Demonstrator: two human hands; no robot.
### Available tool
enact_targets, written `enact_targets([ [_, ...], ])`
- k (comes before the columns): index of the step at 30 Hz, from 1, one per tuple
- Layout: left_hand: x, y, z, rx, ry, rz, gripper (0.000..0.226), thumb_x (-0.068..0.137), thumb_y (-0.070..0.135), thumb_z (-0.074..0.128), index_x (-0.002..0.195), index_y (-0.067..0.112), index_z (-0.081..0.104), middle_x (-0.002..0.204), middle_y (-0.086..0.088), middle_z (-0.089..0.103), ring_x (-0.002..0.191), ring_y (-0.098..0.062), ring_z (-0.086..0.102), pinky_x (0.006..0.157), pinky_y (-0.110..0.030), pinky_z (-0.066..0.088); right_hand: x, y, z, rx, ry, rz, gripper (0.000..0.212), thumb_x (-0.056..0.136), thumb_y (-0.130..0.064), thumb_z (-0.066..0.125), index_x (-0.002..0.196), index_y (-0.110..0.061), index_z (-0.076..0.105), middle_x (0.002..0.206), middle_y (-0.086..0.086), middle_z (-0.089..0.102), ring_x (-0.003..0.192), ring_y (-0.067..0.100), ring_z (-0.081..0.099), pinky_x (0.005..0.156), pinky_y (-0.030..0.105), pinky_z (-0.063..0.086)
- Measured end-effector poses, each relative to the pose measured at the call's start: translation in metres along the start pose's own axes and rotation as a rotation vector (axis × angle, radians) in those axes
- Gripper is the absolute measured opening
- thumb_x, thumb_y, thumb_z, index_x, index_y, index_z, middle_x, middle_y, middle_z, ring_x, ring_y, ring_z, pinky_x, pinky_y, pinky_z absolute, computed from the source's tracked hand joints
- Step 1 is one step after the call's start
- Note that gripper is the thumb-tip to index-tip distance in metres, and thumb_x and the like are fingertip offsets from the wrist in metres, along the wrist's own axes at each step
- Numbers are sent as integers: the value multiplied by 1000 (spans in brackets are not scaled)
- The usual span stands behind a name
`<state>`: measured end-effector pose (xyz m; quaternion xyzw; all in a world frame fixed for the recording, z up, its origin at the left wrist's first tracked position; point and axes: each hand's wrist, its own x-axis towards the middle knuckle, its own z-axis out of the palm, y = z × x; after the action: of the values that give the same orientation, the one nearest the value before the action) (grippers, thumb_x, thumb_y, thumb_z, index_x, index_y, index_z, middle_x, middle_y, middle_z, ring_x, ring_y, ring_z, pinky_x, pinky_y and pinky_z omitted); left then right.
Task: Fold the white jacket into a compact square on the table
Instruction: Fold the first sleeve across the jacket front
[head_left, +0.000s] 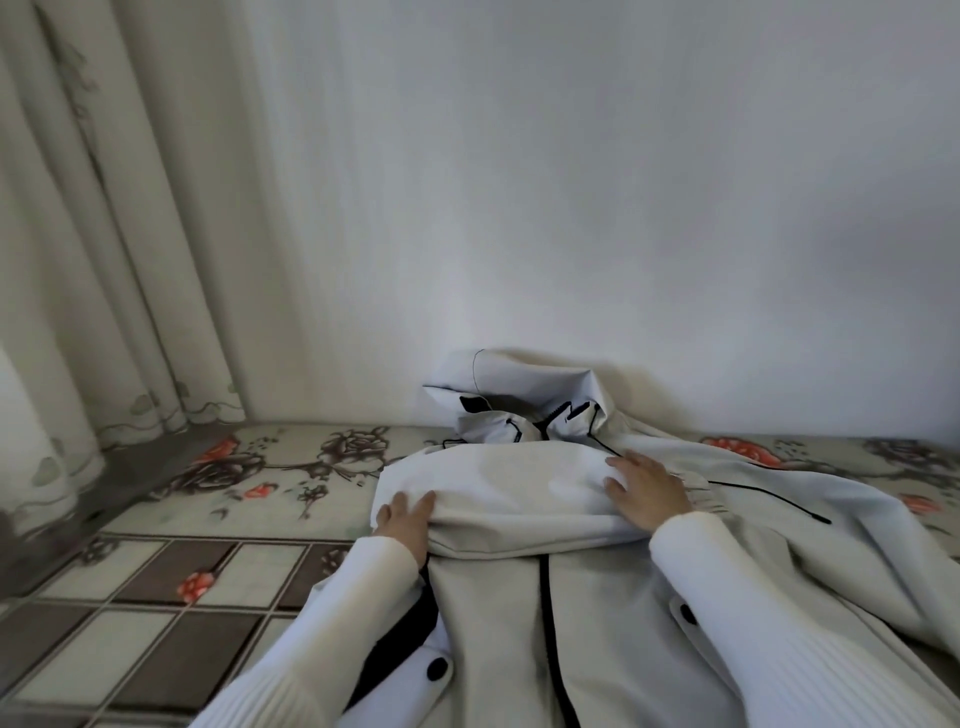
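Observation:
The white jacket (597, 597) with black zipper and trim lies front-up on the flower-patterned table cover (218, 519). Its hood (519, 400) props against the wall at the back. One sleeve (509, 493) is laid across the chest, running left to right. My left hand (402, 522) rests on the left end of that folded sleeve, fingers fairly straight. Fingers spread, my right hand (647, 488) presses flat on the sleeve's right end near the cuff. The other sleeve (810, 499) spreads out to the right.
A plain white wall (571, 208) stands directly behind the jacket. A pale curtain (104, 260) hangs at the left, down to the table's far left corner. Bare patterned cover shows to the left of the jacket.

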<state>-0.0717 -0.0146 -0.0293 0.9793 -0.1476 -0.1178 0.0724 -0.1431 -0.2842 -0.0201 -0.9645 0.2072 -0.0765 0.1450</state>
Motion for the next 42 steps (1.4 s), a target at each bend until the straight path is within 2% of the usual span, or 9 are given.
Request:
enact_targets([
  [3, -5, -2, -1, -10, -22, 3, 80, 93, 4, 43, 150, 30, -6, 158, -14, -13, 147, -36, -4, 120, -44, 14, -3, 4, 23, -137, -258, 119, 58, 96, -50, 28, 149, -34, 13, 160, 5, 5, 147, 26, 7, 118, 42, 7],
  [7, -13, -3, 9, 20, -16, 20, 83, 93, 6, 43, 149, 31, -12, 157, -14, -20, 146, -37, -10, 120, -47, 8, -1, 4, 26, -290, -364, 204, 66, 93, -60, 22, 151, -34, 1, 160, 9, -2, 148, 29, 2, 120, 46, 6],
  [12, -14, -4, 11, 38, -20, 22, 82, 93, 7, 43, 149, 29, -12, 156, -15, -21, 145, -38, -13, 121, -45, 4, 7, -31, 14, -159, -194, 181, 62, 91, -39, 41, 147, -21, 19, 150, 13, 28, 138, 34, 30, 113, 48, 27],
  [17, -12, -8, 14, 21, -2, 41, 79, 93, 3, 37, 150, 28, -12, 157, -13, -21, 146, -37, -13, 119, -43, 3, 21, -110, 6, 19, -27, -136, 59, 90, -20, 47, 144, -16, 27, 147, 11, 38, 137, 29, 36, 107, 44, 35],
  [24, -9, -13, 31, 29, 95, 74, 77, 92, 2, 30, 149, 28, -15, 157, -12, -23, 145, -36, -16, 120, -43, 3, 36, -209, 31, 74, -137, -446, 42, 98, -18, 37, 139, -11, 40, 146, 8, 43, 135, 25, 39, 110, 38, 32],
  [35, -11, -18, 40, 27, 196, 94, 60, 100, 9, 25, 152, 18, -4, 159, -11, -14, 148, -28, -10, 121, -39, 5, 48, -241, 77, -132, -125, -357, 46, 98, -35, 32, 123, -3, 55, 133, 18, 53, 126, 32, 47, 102, 39, 36],
  [37, -17, -15, 38, 18, 297, 62, 58, 96, 6, 27, 151, 15, 12, 159, -17, 3, 148, -30, 7, 119, -35, 19, 53, -241, 76, -144, -138, -321, 48, 96, -40, 37, 123, -4, 54, 133, 18, 55, 124, 32, 50, 99, 37, 38],
  [39, -18, -12, 39, 60, 555, 82, 54, 80, 8, 33, 125, 20, 62, 133, -16, 57, 123, -27, 57, 91, -24, 53, 60, -242, 75, -123, -237, -291, 50, 92, -43, 47, 122, -4, 53, 131, 18, 55, 123, 32, 51, 98, 36, 40],
  [42, -21, -12, 40, 103, 506, 63, 53, 67, 15, 33, 91, 30, 78, 100, 5, 76, 90, -16, 74, 57, -18, 58, 71, -245, 77, -13, -321, -311, 24, 89, -29, 54, 89, -5, 59, 98, 14, 63, 105, 29, 55, 76, 26, 45],
])
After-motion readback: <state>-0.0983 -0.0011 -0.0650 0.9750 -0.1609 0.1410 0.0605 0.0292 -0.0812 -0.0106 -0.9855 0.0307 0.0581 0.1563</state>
